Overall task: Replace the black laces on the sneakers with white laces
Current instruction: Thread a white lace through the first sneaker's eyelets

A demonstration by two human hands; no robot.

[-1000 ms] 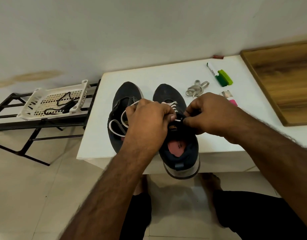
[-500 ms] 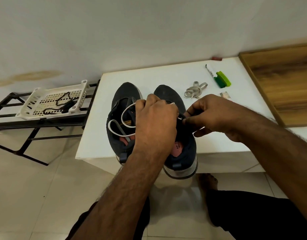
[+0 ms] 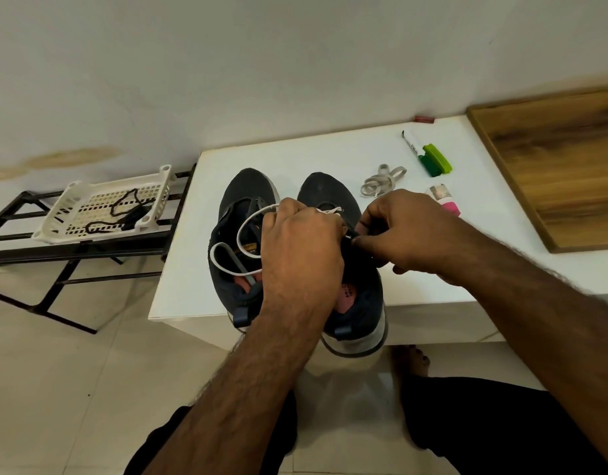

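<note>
The tip of the flat white lace (image 3: 242, 231) is pinched by the right hand (image 3: 408, 234) at an eyelet of the dark navy right sneaker (image 3: 360, 296) on the white counter (image 3: 330, 156). The left hand (image 3: 302, 248) is curled over that sneaker's tongue; whether lace is gripped cannot be told. The tip should be fed squarely through, flat and untwisted, slack drawn from the loops left of the fingers.

Soft even indoor light, faint shadows, slight motion blur, wide-angle bending at edges

White worktop (image 3: 330, 156) against wall. Green marker (image 3: 429, 156) near far right corner, pink-capped tube (image 3: 446, 200) just in front of it. Wooden board (image 3: 563, 159) on right. Black metal rack (image 3: 72, 248) on left, carrying white perforated basket (image 3: 55, 217). Tiled floor (image 3: 72, 389).
</note>
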